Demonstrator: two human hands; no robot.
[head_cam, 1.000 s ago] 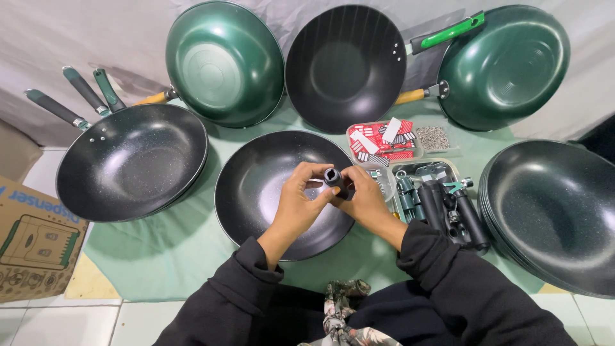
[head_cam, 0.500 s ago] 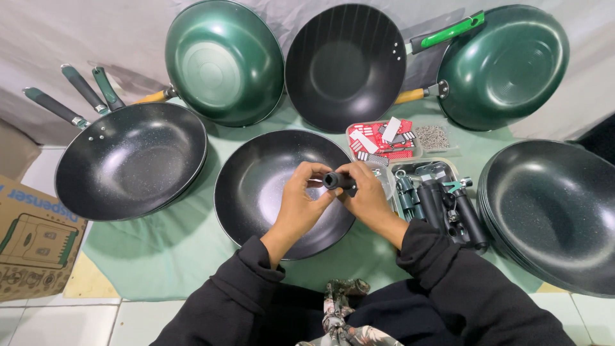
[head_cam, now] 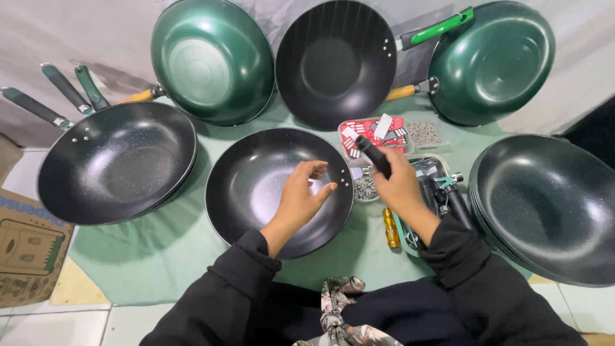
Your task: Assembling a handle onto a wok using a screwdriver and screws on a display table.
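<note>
A black wok without a handle (head_cam: 256, 192) lies on the green cloth right in front of me. My left hand (head_cam: 304, 195) hovers over its right half with the fingers loosely apart and nothing in it. My right hand (head_cam: 400, 186) is closed around a black pan handle (head_cam: 373, 154), held just past the wok's right rim, its tip pointing up and left. Below that hand lie a small tray of screws (head_cam: 365, 189) and a tray with more black handles (head_cam: 448, 192).
Green woks (head_cam: 214, 61) (head_cam: 496, 61) and a black wok (head_cam: 336, 61) lean at the back. A stack of black woks with handles (head_cam: 115, 163) is at left, another stack (head_cam: 551, 205) at right. A yellow screwdriver (head_cam: 391, 227), red packets (head_cam: 371, 131) and a cardboard box (head_cam: 25, 250) are nearby.
My two hands were together on the handle over the wok's middle. They have parted: the right carried the handle to the right rim, the left let go and opened.
</note>
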